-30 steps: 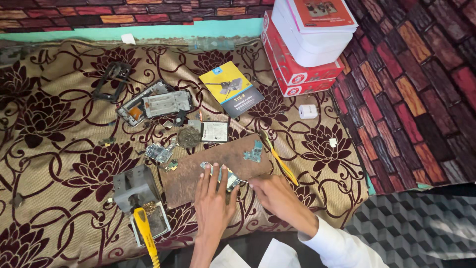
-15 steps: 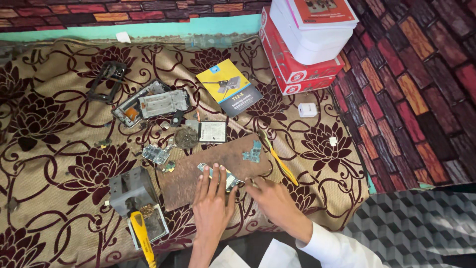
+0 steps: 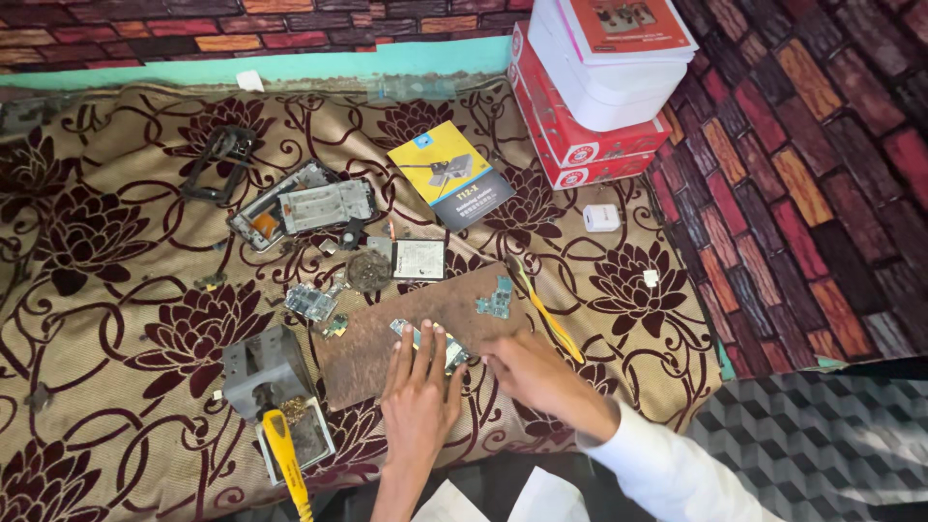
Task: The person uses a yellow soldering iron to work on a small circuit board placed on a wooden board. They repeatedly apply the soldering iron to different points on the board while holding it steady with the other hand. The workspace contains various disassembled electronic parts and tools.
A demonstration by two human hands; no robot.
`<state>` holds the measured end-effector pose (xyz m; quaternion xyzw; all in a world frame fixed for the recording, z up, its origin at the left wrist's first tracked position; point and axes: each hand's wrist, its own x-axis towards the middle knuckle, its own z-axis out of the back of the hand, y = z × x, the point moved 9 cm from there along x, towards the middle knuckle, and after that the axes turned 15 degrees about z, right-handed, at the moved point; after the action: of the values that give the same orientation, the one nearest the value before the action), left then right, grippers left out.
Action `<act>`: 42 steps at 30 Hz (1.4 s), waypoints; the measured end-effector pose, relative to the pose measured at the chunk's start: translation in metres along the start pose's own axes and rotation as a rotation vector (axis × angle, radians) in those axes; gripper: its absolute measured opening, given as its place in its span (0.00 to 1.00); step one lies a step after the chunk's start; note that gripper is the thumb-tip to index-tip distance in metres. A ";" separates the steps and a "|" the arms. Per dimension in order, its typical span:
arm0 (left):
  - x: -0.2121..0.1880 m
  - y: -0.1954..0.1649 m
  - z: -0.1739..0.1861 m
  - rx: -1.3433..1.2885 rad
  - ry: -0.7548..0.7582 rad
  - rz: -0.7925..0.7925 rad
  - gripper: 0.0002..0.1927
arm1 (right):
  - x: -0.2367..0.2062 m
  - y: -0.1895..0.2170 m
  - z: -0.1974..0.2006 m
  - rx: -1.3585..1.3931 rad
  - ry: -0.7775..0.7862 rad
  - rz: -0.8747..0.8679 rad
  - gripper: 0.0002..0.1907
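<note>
Both hands rest on a flat brown rectangular board (image 3: 425,324) that lies on a beige cloth with dark red flower pattern (image 3: 126,329). The left hand (image 3: 418,396) lies flat with fingers spread, and its fingertips touch a small green circuit board (image 3: 430,340) near the middle of the brown board. The right hand (image 3: 532,367) lies just beside it, palm down, with fingers pointing toward the same circuit board; I cannot tell if it pinches something. A white sleeve (image 3: 667,474) covers the right arm. A second small green circuit piece (image 3: 497,298) lies on the upper right part of the brown board, apart from the hands. A thin yellow tool (image 3: 546,309) lies at the right edge of the board, close to the right hand. To the left of the left hand stand a grey metal block (image 3: 261,365) and a yellow-handled screwdriver (image 3: 286,459). Further up there are a small square component with white face (image 3: 420,259), a disassembled grey phone frame (image 3: 304,203), a black frame (image 3: 217,159) and a yellow and dark blue booklet (image 3: 449,174). At the top right, red and white boxes (image 3: 594,77) stand stacked, and a small white plug (image 3: 601,217) lies near them.
</note>
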<state>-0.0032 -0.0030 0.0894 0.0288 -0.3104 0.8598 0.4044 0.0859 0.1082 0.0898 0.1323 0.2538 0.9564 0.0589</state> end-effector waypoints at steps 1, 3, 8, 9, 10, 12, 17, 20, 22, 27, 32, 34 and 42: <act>0.001 0.000 0.000 -0.004 0.003 0.004 0.28 | 0.003 -0.005 0.000 0.013 0.000 -0.009 0.12; 0.001 0.000 -0.001 -0.014 0.011 0.014 0.28 | 0.005 -0.011 -0.001 0.037 0.005 -0.029 0.09; 0.002 0.001 -0.001 -0.023 0.016 0.014 0.28 | -0.008 -0.009 -0.023 -0.058 0.217 -0.133 0.25; 0.001 0.001 -0.001 -0.023 0.024 0.016 0.28 | -0.014 -0.009 -0.033 -0.045 0.305 -0.189 0.33; 0.000 0.002 -0.001 -0.026 0.022 0.013 0.28 | -0.015 -0.001 -0.036 -0.154 0.310 -0.145 0.31; 0.001 0.001 0.000 -0.036 0.004 0.003 0.28 | -0.018 0.017 -0.044 -0.383 0.314 -0.048 0.28; 0.000 0.000 0.001 -0.040 0.005 -0.003 0.26 | -0.028 0.041 -0.050 -0.704 0.043 0.073 0.25; 0.000 -0.001 0.000 -0.044 0.011 0.000 0.27 | -0.030 0.039 -0.046 -0.612 -0.048 0.106 0.31; 0.000 -0.001 0.001 -0.034 0.012 0.000 0.27 | -0.028 0.035 -0.040 -0.434 -0.085 0.079 0.33; 0.003 0.000 0.001 -0.030 -0.003 0.001 0.27 | -0.027 0.019 -0.019 0.068 -0.072 -0.100 0.29; 0.002 -0.001 0.002 -0.039 -0.027 0.023 0.27 | -0.054 0.005 0.026 0.069 -0.322 -0.240 0.15; 0.002 -0.002 0.004 -0.024 -0.026 0.015 0.28 | -0.054 0.004 0.027 0.076 -0.325 -0.231 0.11; 0.006 -0.006 0.010 -0.017 -0.011 0.000 0.28 | -0.030 0.022 0.034 0.091 -0.392 0.009 0.07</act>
<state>-0.0049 -0.0020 0.1021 0.0302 -0.3199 0.8571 0.4027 0.1229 0.1000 0.1227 0.3194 0.2800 0.9001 0.0970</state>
